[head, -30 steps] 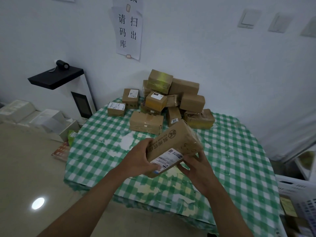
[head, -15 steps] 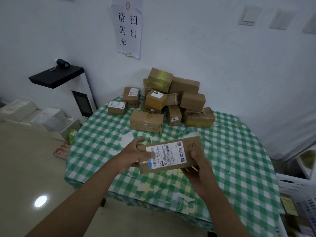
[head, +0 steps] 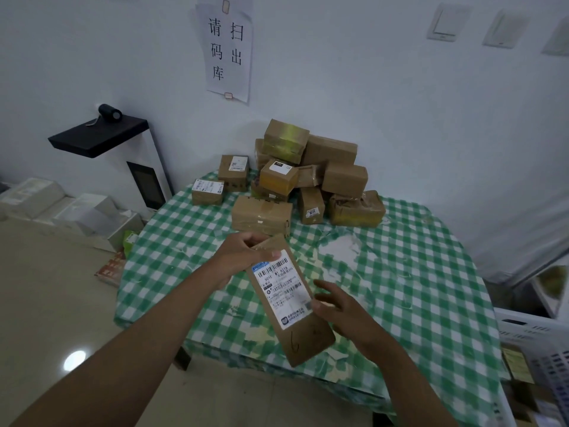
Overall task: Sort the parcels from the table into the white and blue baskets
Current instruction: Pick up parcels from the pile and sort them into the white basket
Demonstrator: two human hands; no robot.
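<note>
Currently the parcel (head: 289, 300), a flat brown carton, is held in the air above the near edge of the table (head: 431, 272), label side up, long axis running away from the person. Its white shipping label (head: 284, 291) faces the camera; a handwritten mark, possibly a 6, sits on the bare cardboard below it.

Left hand (head: 243, 255): fingers curled over the far end of the carton, thumb lying on the label's top edge. It carries the weight.

Right hand (head: 341, 309): fingers loosely spread and fairly straight beside the right edge, thumb tip touching near the label's lower corner. Steadying, not gripping.

Judged step: reading the label to decide the destination; the parcel is not yet assigned.

Behind, a pile of cartons (head: 308, 177) remains at the wall side of the green checked cloth, so most of the sort looks undone.

A white basket (head: 535, 334) shows at the right edge, some items already inside. No blue basket is in view.

Next move calls for picking the basket by the label. If white, a swing to the right and down over the rim; if blue, the person must first turn to find it.
</note>
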